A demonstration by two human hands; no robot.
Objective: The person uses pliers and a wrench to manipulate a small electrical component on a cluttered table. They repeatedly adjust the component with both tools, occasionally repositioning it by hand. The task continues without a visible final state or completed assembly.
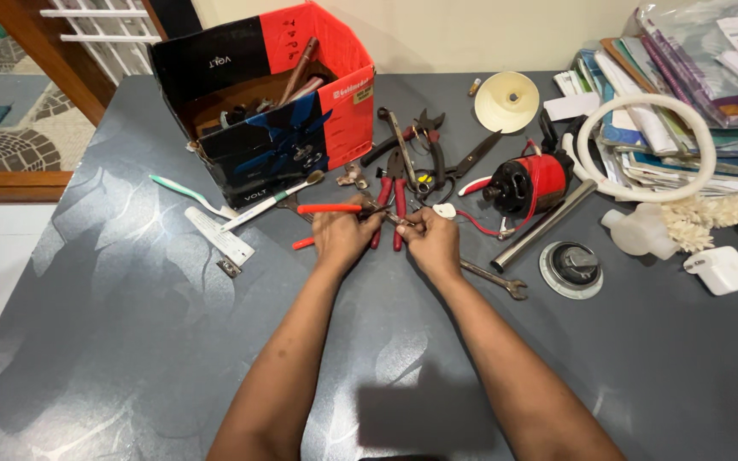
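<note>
Head view looks down on a grey tabletop (147,341) with both forearms reaching forward to meet near its middle. Left hand (343,237) is curled shut around a screwdriver with an orange-red handle (328,208), which sticks out to the left of the fist, its tip pointing toward the other hand. Right hand (431,242) is pinched closed on a small metal part (396,219) held between the two hands, just above the tabletop; what the part is cannot be told at this size. The two hands almost touch.

Just beyond the knuckles lie red-handled pliers (391,198), and behind them a heap of dark pliers and cutters (427,154). A spanner (495,279) lies on the tabletop just right of the right wrist. Farther right a red and black motor (530,183) rests beside a steel tube (545,224), with a round grey cap (571,270) in front of them. A cream plastic disc (506,102) sits near the far edge, and a white ring (647,147) lies over a stack of papers and books (685,85) at the right.

To the left, an open black and red cardboard box (271,102) holds a blue fan blade and other bits. A toothbrush with a green and white handle (188,195) and a small metal ruler (219,236) lie in front of it.
</note>
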